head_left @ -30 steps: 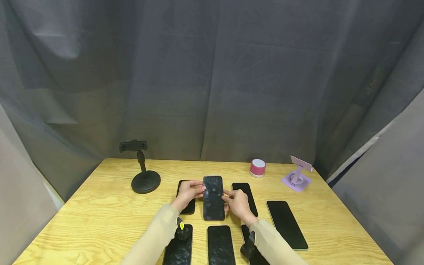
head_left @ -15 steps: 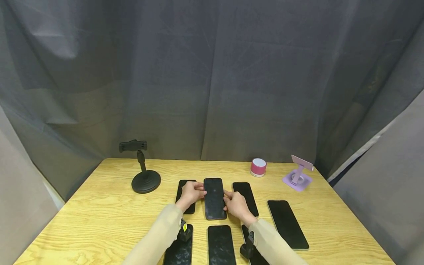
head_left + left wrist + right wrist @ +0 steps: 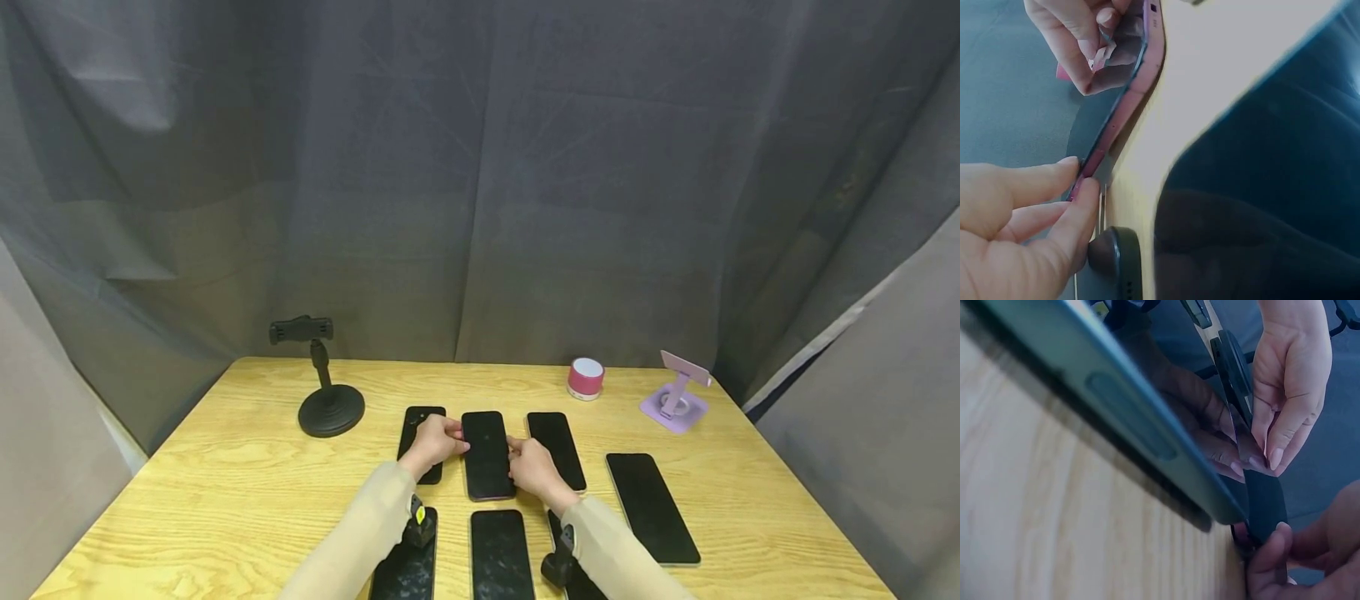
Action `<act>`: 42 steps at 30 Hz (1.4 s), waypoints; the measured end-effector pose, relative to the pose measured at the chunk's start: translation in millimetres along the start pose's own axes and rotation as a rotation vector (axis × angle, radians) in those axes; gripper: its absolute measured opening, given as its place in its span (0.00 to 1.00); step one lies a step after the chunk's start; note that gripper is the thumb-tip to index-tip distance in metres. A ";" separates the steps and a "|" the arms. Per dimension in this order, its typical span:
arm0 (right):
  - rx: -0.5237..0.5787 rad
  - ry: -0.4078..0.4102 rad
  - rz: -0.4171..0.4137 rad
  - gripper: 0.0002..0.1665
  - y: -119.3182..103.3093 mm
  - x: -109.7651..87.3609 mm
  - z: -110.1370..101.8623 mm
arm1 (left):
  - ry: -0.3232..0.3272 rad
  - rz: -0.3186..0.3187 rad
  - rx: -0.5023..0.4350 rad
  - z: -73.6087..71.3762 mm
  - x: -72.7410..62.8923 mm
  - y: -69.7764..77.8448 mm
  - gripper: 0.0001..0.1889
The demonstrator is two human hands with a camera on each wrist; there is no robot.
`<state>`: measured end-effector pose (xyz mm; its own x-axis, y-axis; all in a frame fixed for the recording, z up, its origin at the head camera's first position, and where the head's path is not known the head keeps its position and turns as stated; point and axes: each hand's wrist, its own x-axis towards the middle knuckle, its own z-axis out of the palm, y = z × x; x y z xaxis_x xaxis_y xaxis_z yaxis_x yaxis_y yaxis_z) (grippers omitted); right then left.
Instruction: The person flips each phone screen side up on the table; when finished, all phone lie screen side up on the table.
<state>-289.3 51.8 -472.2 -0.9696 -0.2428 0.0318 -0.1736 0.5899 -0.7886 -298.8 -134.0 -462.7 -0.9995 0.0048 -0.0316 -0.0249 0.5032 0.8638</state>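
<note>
A smartphone point(image 3: 488, 457) with a dark screen lies between my two hands, low over the middle of the table. Its pinkish frame point(image 3: 1138, 81) shows in the left wrist view, tilted across the picture. My left hand point(image 3: 433, 442) pinches the phone's left edge between thumb and fingers. On the opposite edge, my right hand point(image 3: 535, 467) grips with thumb and fingertips; the right wrist view shows that thumb point(image 3: 1272, 547) bent close at the edge. Under the left hand lies another phone point(image 3: 431, 473), partly hidden, and a further one point(image 3: 557, 446) sits just beyond the right hand.
Nearer me are several more phones, including one in the centre point(image 3: 501, 554) and a larger one point(image 3: 652, 508) at right. A black phone stand point(image 3: 330, 410) stands back left. A pink-and-white cylinder point(image 3: 585, 380) and a purple folding stand point(image 3: 675, 408) are back right.
Both hands have brought the phone slightly toward me and to the right, its far edge dropping lower in view. Smudges and reflections on its screen have faded to plain black.
</note>
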 end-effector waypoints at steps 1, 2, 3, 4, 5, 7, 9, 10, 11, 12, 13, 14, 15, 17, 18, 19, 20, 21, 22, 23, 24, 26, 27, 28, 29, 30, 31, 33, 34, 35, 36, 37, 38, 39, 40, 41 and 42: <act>-0.002 0.001 -0.004 0.26 -0.2 -0.2 0.2 | -0.003 0.005 0.008 0.0 -0.3 0.4 0.21; -0.004 0.002 -0.008 0.26 -0.7 -0.6 0.2 | -0.004 0.007 0.016 0.2 -0.6 0.5 0.21; -0.007 0.003 -0.012 0.26 -1.4 -1.0 0.2 | -0.005 0.011 0.022 0.6 -0.3 0.5 0.22; -0.007 0.004 -0.010 0.25 -2.1 -1.4 0.1 | -0.007 0.012 0.028 0.8 -0.4 0.5 0.22; -0.009 0.001 -0.012 0.25 -3.1 -1.7 -0.1 | -0.009 0.018 0.037 1.0 -0.6 0.5 0.22; -0.006 -0.002 -0.009 0.24 -4.4 -2.2 -0.5 | -0.013 0.031 0.059 1.3 -0.4 0.7 0.22; 0.005 -0.009 -0.006 0.24 -4.5 -2.2 -0.6 | -0.013 0.042 0.076 1.5 -0.1 1.2 0.22; 0.011 -0.012 -0.004 0.24 -4.5 -2.2 -0.8 | -0.013 0.047 0.085 1.5 -0.2 1.8 0.22; 0.018 -0.015 -0.005 0.24 -4.2 -2.1 -1.1 | -0.012 0.055 0.096 1.7 0.1 2.0 0.22; 0.024 -0.014 -0.011 0.25 -3.5 -2.1 -1.3 | -0.009 0.061 0.106 1.8 0.3 2.5 0.22; 0.027 -0.013 -0.021 0.25 -2.5 -1.8 -1.5 | -0.004 0.065 0.117 1.9 0.5 2.8 0.22; 0.030 -0.013 -0.031 0.25 -1.9 -1.7 -1.7 | -0.002 0.068 0.123 2.0 0.7 3.0 0.22; 0.025 -0.012 -0.060 0.25 -0.4 -1.7 -2.1 | 0.000 0.070 0.130 2.1 0.8 3.2 0.21; 0.029 -0.014 -0.070 0.25 0.2 -1.4 -2.7 | 0.000 0.072 0.141 1.9 0.8 3.7 0.21; 0.028 -0.014 -0.074 0.25 0.3 -1.2 -2.8 | -0.001 0.073 0.146 1.8 0.6 4.1 0.21; 0.031 -0.015 -0.062 0.25 0.0 -0.9 -2.6 | -0.004 0.075 0.150 1.6 0.7 4.4 0.21; 0.032 -0.015 -0.049 0.24 -0.8 -0.7 -2.6 | -0.007 0.077 0.153 1.4 0.8 4.6 0.21; 0.032 -0.016 -0.039 0.24 -1.3 -0.3 -2.4 | -0.009 0.080 0.159 1.3 0.9 4.8 0.21; 0.034 -0.014 -0.011 0.24 -2.7 0.2 -2.2 | -0.012 0.083 0.163 1.2 1.1 4.9 0.22; 0.030 -0.013 0.000 0.24 -3.8 0.2 -2.1 | -0.013 0.086 0.169 1.3 1.2 5.0 0.21; 0.024 -0.014 0.005 0.24 -4.0 0.6 -1.8 | -0.014 0.087 0.170 1.3 1.3 5.1 0.21; 0.009 -0.015 0.009 0.23 -4.5 1.2 -1.8 | -0.014 0.088 0.175 1.3 1.2 5.2 0.21; 0.003 -0.016 0.007 0.23 -4.6 1.2 -1.7 | -0.015 0.088 0.174 1.2 1.1 5.3 0.21; -0.003 -0.016 0.005 0.23 -4.3 1.4 -1.5 | -0.015 0.087 0.174 1.1 0.9 5.4 0.21; -0.003 -0.019 0.010 0.23 -4.3 1.4 -1.4 | -0.015 0.087 0.175 0.9 0.8 5.4 0.21; -0.006 -0.020 0.010 0.23 -3.5 1.7 -1.0 | -0.014 0.087 0.175 0.7 0.9 5.4 0.21; -0.009 -0.018 0.008 0.23 -3.1 2.0 -0.7 | -0.013 0.087 0.177 0.6 0.8 5.4 0.21; -0.011 -0.016 0.012 0.23 -2.4 2.7 0.1 | -0.013 0.087 0.178 0.6 1.1 5.0 0.21; -0.016 -0.014 0.009 0.23 -1.9 3.1 0.3 | -0.012 0.087 0.178 0.7 1.3 4.6 0.21; -0.021 -0.011 0.005 0.23 -1.9 3.4 0.5 | -0.012 0.087 0.177 0.9 1.6 4.2 0.21; -0.025 -0.009 0.001 0.23 -1.3 3.8 0.7 | -0.014 0.086 0.172 1.2 1.8 3.8 0.21; -0.027 -0.007 0.000 0.23 -1.3 4.1 0.9 | -0.015 0.085 0.168 1.4 2.0 3.4 0.22; -0.028 -0.008 0.000 0.23 -1.4 4.1 1.0 | -0.017 0.084 0.164 1.6 2.2 3.0 0.22; -0.031 -0.007 -0.004 0.23 -1.4 4.1 1.2 | -0.018 0.083 0.161 1.8 2.4 2.6 0.22; -0.033 -0.007 -0.008 0.23 -1.5 3.9 1.0 | -0.018 0.082 0.157 2.0 2.3 2.6 0.22; -0.031 -0.009 -0.006 0.23 -1.5 3.7 1.0 | -0.017 0.082 0.155 2.2 2.4 2.5 0.22; -0.028 -0.012 -0.003 0.23 -1.3 3.5 1.0 | -0.017 0.082 0.154 2.2 2.3 2.4 0.22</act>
<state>-292.3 49.4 -471.7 -0.9670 -0.2534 0.0266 -0.1812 0.6106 -0.7709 -301.1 -130.8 -461.8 -0.9975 0.0650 0.0265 0.0615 0.6269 0.7767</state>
